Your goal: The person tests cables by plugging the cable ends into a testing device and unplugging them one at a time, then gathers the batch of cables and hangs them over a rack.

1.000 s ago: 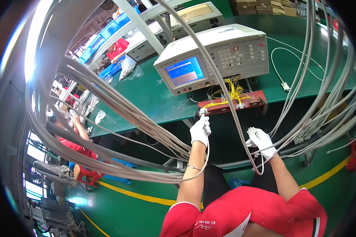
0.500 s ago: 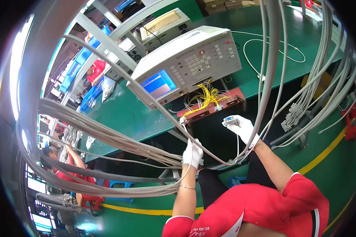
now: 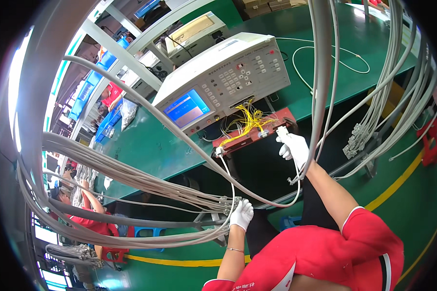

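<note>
Right hand (image 3: 294, 147) pinches white connector (image 3: 281, 132) of a grey cable (image 3: 257, 198), just beside the red test fixture (image 3: 255, 135). Left hand (image 3: 241, 214) clenched on the cable bundle (image 3: 145, 180), below the fixture. Cable looks light and limp; best held at its rigid plug.

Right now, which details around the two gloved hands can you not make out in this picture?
- Head view: whether the right hand has pushed its white connector into the red fixture; too small, partly behind the glove.
- What the left hand pinches; grey cables crowd around its grip.
- The tester screen text; blurred.
- The cables' upper ends; cut off by the picture's rim.
</note>
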{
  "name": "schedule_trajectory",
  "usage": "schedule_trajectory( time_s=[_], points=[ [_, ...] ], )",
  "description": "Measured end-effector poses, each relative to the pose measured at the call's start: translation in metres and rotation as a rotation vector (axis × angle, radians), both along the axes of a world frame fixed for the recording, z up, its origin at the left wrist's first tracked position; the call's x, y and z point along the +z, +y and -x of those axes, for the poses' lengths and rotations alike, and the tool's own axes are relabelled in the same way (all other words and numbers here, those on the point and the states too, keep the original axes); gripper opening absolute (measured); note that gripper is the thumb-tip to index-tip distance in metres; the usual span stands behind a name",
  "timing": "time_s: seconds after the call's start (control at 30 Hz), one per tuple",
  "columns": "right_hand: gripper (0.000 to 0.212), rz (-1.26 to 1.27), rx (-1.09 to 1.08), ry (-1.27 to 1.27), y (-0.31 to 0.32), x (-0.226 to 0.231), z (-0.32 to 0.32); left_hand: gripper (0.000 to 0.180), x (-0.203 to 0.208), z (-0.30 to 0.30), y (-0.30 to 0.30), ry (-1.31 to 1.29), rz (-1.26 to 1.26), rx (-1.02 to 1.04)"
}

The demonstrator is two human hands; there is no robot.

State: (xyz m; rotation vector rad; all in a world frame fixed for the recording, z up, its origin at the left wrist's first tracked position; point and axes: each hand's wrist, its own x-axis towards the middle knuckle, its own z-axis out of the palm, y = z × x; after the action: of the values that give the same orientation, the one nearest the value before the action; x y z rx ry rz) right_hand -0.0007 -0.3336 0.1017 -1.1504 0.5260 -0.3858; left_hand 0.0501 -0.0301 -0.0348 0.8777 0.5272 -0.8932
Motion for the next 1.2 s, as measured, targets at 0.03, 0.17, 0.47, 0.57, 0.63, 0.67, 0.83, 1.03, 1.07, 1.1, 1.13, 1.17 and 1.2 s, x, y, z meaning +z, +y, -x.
schedule_trajectory(
  time_s=[0.03,0.17,0.47,0.57,0.63,0.67,0.83,1.03,1.07,1.1,1.13,1.17,1.2],
  points=[
    [0.036,0.01,-0.023,-0.008,0.001,0.002,-0.001,0.029,-0.002,-0.001,0.001,-0.012,0.024,-0.01],
    [0.034,-0.125,0.035,-0.077,-0.012,-0.007,-0.01,0.026,-0.002,0.004,-0.017,-0.012,-0.015,0.028],
    [0.026,-0.229,0.166,0.015,-0.023,-0.053,0.039,0.047,0.076,-0.01,-0.029,-0.421,-0.055,0.247],
    [0.022,-0.094,0.289,0.115,-0.034,-0.134,0.097,0.051,0.141,-0.007,-0.031,-0.614,-0.22,0.368],
    [0.02,0.171,0.317,0.349,-0.013,-0.087,0.148,0.051,0.175,-0.002,-0.02,-0.776,-0.186,0.409],
    [0.019,0.285,0.344,0.5,-0.018,-0.09,0.168,0.052,0.195,0.004,-0.022,-0.839,-0.131,0.415],
    [0.03,1.334,1.277,0.372,0.019,-0.03,0.16,0.06,0.299,0.042,-0.023,-1.352,0.176,0.637],
    [0.061,0.945,1.18,-0.184,0.16,0.046,0.073,0.036,0.419,0.053,0.022,-2.416,-1.089,1.368],
    [0.065,0.772,1.13,-0.158,0.171,0.076,0.067,0.029,0.445,0.055,0.019,-2.437,-1.357,1.358],
    [0.069,0.869,0.882,-0.39,0.18,0.066,0.055,0.024,0.474,0.058,0.009,-2.456,-1.597,1.352],
    [0.072,0.903,0.682,-0.492,0.174,0.071,0.046,0.022,0.489,0.049,-0.009,-2.376,-1.19,1.271],
    [0.07,0.741,0.552,-0.499,0.164,0.09,0.046,0.021,0.503,0.038,-0.004,-2.452,-1.575,1.197],
    [0.067,0.96,0.262,-0.584,0.151,0.086,0.038,0.02,0.52,0.033,0.012,-2.466,-2.008,1.096]
  ],
)
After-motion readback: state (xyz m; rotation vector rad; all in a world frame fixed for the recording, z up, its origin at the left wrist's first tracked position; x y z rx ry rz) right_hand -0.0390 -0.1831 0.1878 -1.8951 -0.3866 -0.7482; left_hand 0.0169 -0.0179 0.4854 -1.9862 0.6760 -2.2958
